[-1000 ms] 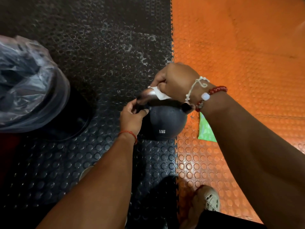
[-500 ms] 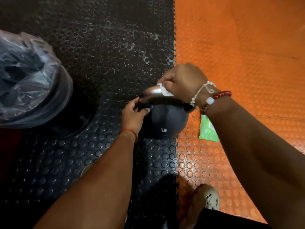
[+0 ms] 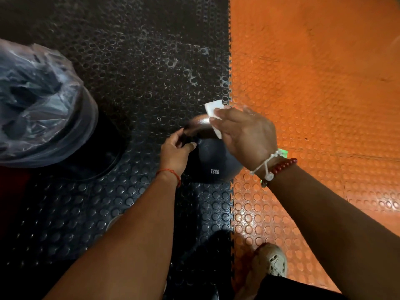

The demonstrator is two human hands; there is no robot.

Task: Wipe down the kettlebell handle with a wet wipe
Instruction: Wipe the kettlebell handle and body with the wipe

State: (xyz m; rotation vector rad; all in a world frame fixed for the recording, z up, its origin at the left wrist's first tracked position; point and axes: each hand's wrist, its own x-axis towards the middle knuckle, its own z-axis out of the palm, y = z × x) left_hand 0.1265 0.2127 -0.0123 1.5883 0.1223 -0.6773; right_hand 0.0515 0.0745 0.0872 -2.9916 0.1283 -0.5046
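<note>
Head | studded black mat [image 3: 134, 68] beside orange mat [image 3: 313, 83] | left hand [image 3: 175, 152] grips kettlebell handle [image 3: 195, 126] | right hand [image 3: 246, 135] pinches wipe [image 3: 213, 109]

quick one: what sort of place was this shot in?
Most likely a gym or workout room. A kettlebell marked 12KG stands at the seam where black floor tiles meet orange floor tiles, both studded and interlocking. A bin lined with a clear plastic bag sits nearby.
</note>
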